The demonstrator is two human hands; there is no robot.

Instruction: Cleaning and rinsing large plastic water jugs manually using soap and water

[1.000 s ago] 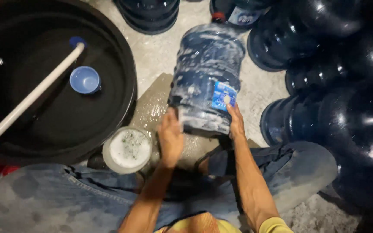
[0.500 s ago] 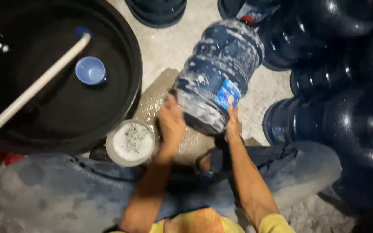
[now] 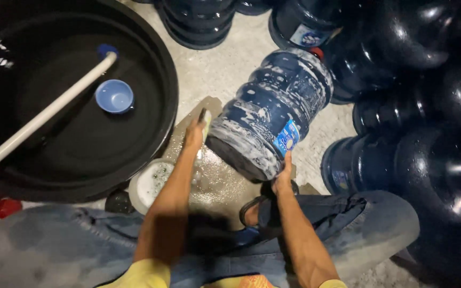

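A large blue water jug (image 3: 273,112), covered in soap suds, lies tilted on the wet concrete floor with its red-capped neck pointing away from me. My left hand (image 3: 195,129) presses a small scrubbing pad against the jug's left side near its base. My right hand (image 3: 283,175) grips the lower right edge of the jug's base, just below its blue label. A small round tub of soapy foam (image 3: 150,184) sits by my left forearm.
A big black basin (image 3: 70,96) at the left holds water, a small blue bowl (image 3: 114,96) and a white pipe (image 3: 38,120). Several dark blue jugs (image 3: 412,122) crowd the right side and the far edge. My jeans-clad knees fill the foreground.
The jug has tipped and turned further to the right. My left hand has slid from its base round to its left side. My right hand stays on the base's edge.
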